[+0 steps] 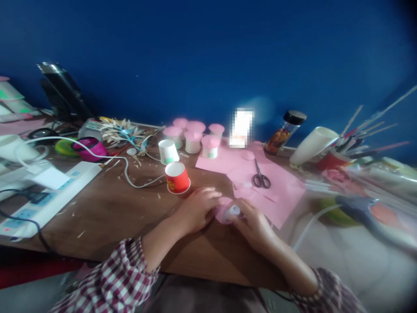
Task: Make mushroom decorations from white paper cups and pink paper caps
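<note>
My left hand (199,211) is closed at the left edge of a round pink paper piece (222,216), just above the table's front. My right hand (256,224) grips a small whitish tube (232,211), its pale round end lying over the pink circle; the exact kind of tube is too blurred to tell. Left of my hands stands a red paper cup (177,177), with a white paper cup (168,152) behind it. Farther back, several small white cups bear pink paper tops (194,128). Black scissors (261,180) rest on a pink paper sheet (282,208).
A white power strip (76,186) and a white cable (128,178) occupy the left. A magenta cup (91,149) sits nearby. At the back right stand a black-lidded jar (278,137) and a brush holder (332,160). A glue gun (361,213) appears blurred at right.
</note>
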`<action>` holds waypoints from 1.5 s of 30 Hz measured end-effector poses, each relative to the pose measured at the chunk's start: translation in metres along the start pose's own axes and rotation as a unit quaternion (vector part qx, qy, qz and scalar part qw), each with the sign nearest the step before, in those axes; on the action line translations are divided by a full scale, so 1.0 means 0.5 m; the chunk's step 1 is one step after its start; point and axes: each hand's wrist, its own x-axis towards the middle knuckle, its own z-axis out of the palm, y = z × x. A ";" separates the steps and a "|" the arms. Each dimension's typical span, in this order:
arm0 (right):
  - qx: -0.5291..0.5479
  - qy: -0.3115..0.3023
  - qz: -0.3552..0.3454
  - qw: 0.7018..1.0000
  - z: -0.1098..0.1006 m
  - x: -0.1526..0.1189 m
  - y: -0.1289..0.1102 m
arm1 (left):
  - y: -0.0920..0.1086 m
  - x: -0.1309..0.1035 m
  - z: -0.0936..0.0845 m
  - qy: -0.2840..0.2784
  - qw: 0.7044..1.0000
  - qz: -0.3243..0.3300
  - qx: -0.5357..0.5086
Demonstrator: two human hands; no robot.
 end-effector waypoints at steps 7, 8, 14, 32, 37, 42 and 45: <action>0.010 -0.012 -0.004 1.000 0.003 0.000 -0.001 | 0.000 0.002 0.002 0.011 1.000 -0.007 -0.017; 0.011 -0.014 -0.006 1.000 0.002 0.000 -0.003 | 0.000 0.002 0.002 0.010 1.000 -0.007 -0.018; 0.032 0.008 0.023 0.999 -0.003 -0.002 -0.006 | 0.002 0.002 0.000 0.008 1.000 -0.001 -0.011; 0.023 0.004 -0.020 1.000 0.016 0.006 -0.003 | 0.002 0.003 0.001 0.004 1.000 -0.001 0.018; 0.069 0.019 0.046 0.996 0.013 0.003 0.010 | 0.004 0.003 0.000 -0.003 0.999 -0.002 0.040; 0.056 0.051 0.027 0.997 0.014 0.010 0.014 | 0.001 0.001 0.004 0.001 0.999 -0.014 0.045; 0.047 0.010 0.002 0.999 0.017 0.011 0.004 | 0.000 0.002 0.004 -0.002 0.999 -0.007 0.039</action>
